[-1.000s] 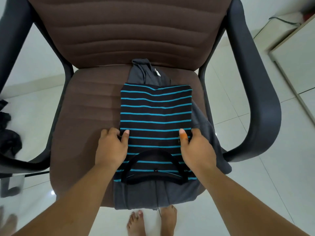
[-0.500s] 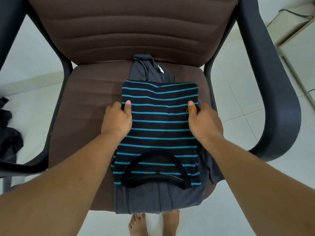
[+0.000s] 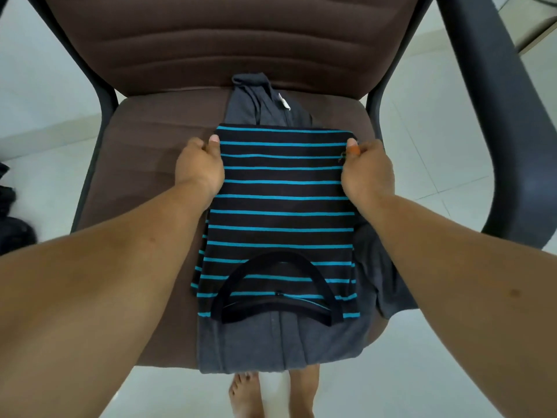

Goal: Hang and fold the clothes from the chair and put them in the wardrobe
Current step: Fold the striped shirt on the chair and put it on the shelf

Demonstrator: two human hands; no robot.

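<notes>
A black T-shirt with blue stripes point(image 3: 280, 203) lies folded into a rectangle on the seat of a brown chair point(image 3: 156, 137), its collar toward me. Under it lies a grey button shirt point(image 3: 271, 342), sticking out at the far and near ends. My left hand point(image 3: 200, 165) pinches the striped shirt's far left corner, thumb on top. My right hand point(image 3: 366, 170) pinches the far right corner the same way.
The chair's black armrests point(image 3: 506, 122) rise on both sides of the seat. Dark clothing point(image 3: 12, 224) lies on the white tile floor to the left. White furniture shows at the upper right. My bare feet point(image 3: 247, 396) stand below the seat's front edge.
Both hands have slid along the striped shirt's side edges from near the collar to its far corners and closed on them. The camera has moved closer to the chair.
</notes>
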